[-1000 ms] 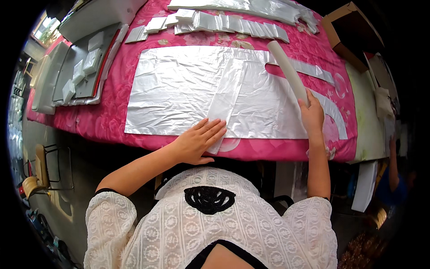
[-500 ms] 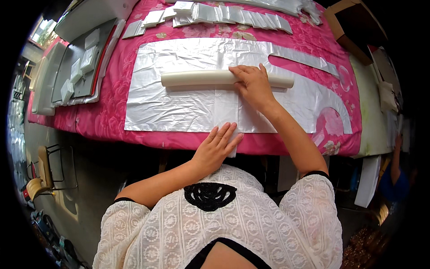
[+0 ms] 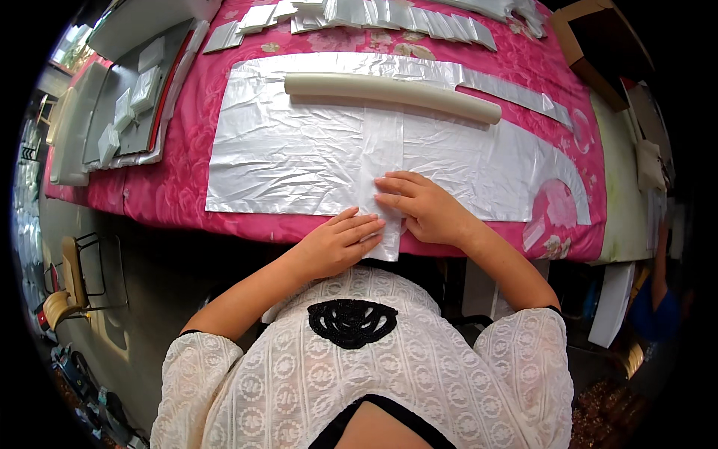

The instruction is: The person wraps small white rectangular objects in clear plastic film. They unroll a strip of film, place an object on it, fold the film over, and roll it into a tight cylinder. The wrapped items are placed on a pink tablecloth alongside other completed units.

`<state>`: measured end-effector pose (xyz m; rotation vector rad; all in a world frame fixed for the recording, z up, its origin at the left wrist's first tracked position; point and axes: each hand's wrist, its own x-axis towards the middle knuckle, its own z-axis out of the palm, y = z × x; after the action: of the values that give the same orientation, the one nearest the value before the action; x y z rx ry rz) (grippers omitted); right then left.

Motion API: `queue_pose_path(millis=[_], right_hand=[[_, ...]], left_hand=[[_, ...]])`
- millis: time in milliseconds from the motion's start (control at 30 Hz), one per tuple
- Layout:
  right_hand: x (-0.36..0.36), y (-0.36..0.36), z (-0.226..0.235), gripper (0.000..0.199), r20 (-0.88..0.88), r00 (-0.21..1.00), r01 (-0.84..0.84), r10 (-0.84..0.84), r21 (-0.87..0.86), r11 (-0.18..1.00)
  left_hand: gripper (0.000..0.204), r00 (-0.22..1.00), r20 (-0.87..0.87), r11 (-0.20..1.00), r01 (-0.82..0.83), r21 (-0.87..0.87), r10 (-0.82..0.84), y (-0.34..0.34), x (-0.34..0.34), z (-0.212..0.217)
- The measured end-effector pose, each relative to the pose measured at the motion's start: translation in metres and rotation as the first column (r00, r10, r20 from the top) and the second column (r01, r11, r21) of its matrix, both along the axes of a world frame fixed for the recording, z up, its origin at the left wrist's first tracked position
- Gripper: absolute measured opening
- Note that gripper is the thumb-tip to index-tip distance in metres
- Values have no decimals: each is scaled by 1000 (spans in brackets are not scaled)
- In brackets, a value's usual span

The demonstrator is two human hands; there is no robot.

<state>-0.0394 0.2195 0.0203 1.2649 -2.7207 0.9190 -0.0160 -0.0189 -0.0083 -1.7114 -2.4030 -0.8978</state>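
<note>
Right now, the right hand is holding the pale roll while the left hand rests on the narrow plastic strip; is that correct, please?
Not quite: the head view shows the right hand at the plastic strip, with the pale roll lying unheld on the plastic sheet. The left hand is as you say.

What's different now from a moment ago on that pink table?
The pale tube, first held in the right hand, has been laid across the silvery sheet, pushed toward its far side and let go. That hand has come back to the narrow strip, which slants less than before. The left hand stayed at the strip's near end; the sheet remains spread out.
</note>
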Motion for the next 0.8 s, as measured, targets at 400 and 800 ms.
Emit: queue_pose_path(millis=[400,800], right_hand=[[2,-4,-4,27,-87,951,288,-297,-103,952],[-64,-4,19,29,803,349,585,-483,217,782]], left_hand=[[64,972,85,975,-217,-37,220,12,-41,19],[61,910,5,910,-415,-21,415,34,-53,23]])
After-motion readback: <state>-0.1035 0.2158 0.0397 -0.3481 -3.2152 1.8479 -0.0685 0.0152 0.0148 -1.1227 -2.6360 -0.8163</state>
